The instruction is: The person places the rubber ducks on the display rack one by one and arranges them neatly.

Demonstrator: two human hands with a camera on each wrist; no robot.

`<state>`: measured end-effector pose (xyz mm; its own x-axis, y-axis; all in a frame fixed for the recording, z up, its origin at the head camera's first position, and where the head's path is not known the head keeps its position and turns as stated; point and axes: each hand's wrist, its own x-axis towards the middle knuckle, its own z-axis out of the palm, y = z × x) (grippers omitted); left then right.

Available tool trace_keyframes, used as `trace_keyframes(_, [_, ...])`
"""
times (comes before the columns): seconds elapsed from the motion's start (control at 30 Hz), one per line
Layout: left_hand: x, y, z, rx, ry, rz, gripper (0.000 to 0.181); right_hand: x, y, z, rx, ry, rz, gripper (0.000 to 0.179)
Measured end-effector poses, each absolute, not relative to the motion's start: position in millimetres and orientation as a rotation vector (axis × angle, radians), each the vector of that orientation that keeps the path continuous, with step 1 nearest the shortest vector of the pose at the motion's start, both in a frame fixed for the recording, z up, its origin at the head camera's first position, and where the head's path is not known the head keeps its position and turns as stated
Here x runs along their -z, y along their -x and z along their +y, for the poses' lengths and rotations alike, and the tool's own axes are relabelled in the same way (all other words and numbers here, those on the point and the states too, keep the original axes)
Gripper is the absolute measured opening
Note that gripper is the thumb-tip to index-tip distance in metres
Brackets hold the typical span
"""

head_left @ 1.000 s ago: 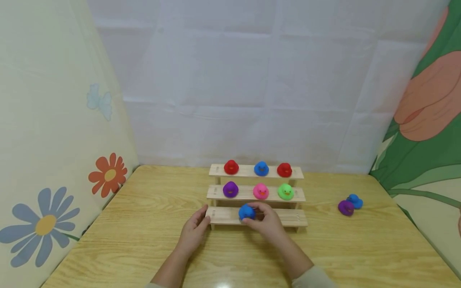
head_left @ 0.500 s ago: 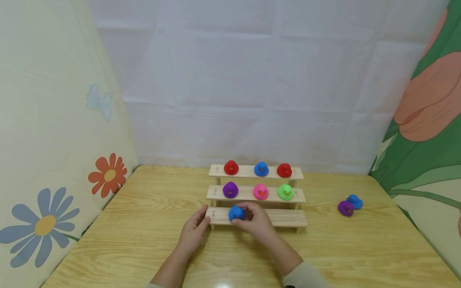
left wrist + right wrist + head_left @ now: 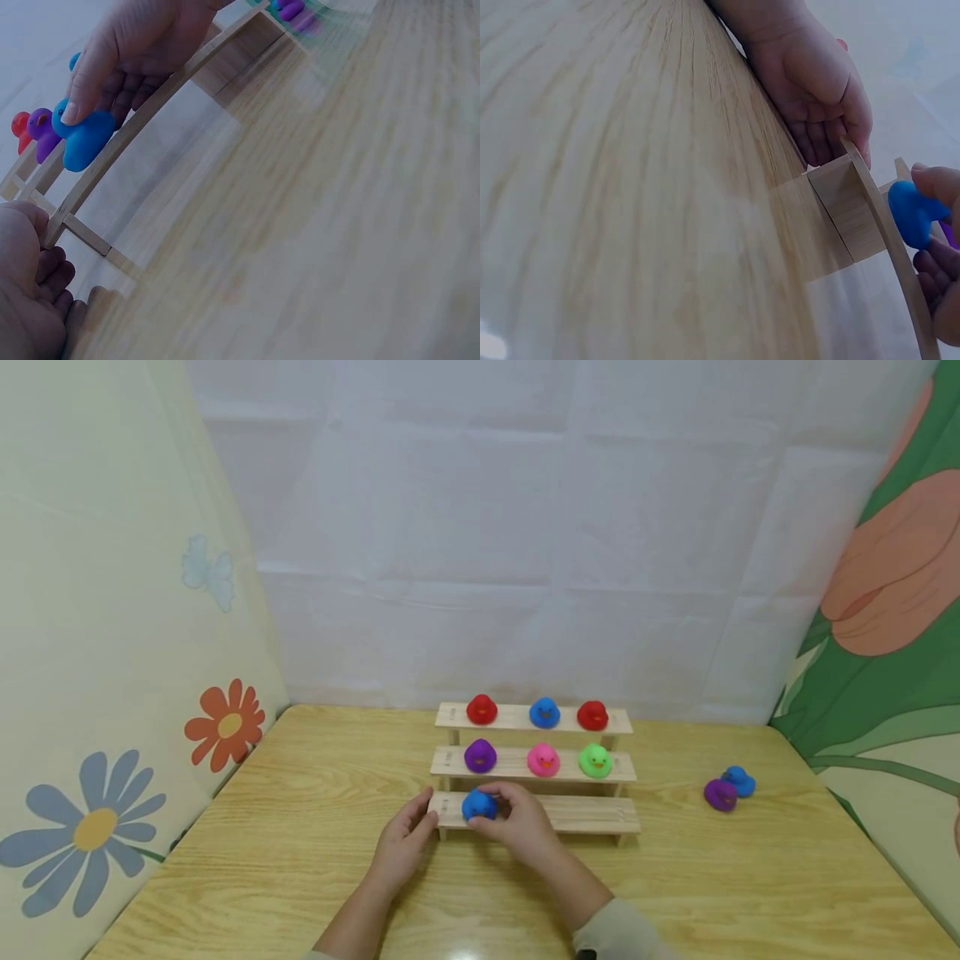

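My right hand (image 3: 521, 827) pinches a blue rubber duck (image 3: 478, 807) between thumb and fingers, at the left part of the lowest step of a three-step wooden display stand (image 3: 592, 814). In the left wrist view that blue duck (image 3: 86, 139) is low over the step; whether it bears its weight there I cannot tell. My left hand (image 3: 402, 843) grips the left end of the same step, thumb in front. Directly behind the held duck, a purple duck (image 3: 480, 756) sits on the middle step, with a pink duck (image 3: 543, 760) and a green duck (image 3: 595, 761) to its right.
The top step bears a red duck (image 3: 482, 709), a blue duck (image 3: 544, 712) and another red duck (image 3: 592, 716). Right of the stand, a purple duck (image 3: 721, 795) and a blue duck (image 3: 739, 781) lie together on the wooden table (image 3: 300, 777). A white cloth (image 3: 450, 527) hangs behind.
My right hand has moved left along the lowest step with the blue duck, from near its middle to its left part. The left hand has stayed at the step's end.
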<state>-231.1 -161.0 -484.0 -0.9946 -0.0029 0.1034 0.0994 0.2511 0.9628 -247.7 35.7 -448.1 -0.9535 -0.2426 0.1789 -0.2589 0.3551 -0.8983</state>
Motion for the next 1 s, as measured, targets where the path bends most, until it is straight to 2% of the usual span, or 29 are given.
trace_keyframes(0.63, [483.5, 232.9, -160.5, 1.886, 0.049, -2.433, 0.049, 447.6, 248.7, 30.1, -1.609, -0.473, -2.630, 0.041])
trace_keyframes(1.0, [485.9, 235.6, -160.4, 1.888, 0.048, -2.422, 0.048, 451.0, 249.5, 34.0, -1.673, -0.466, -2.599, 0.051])
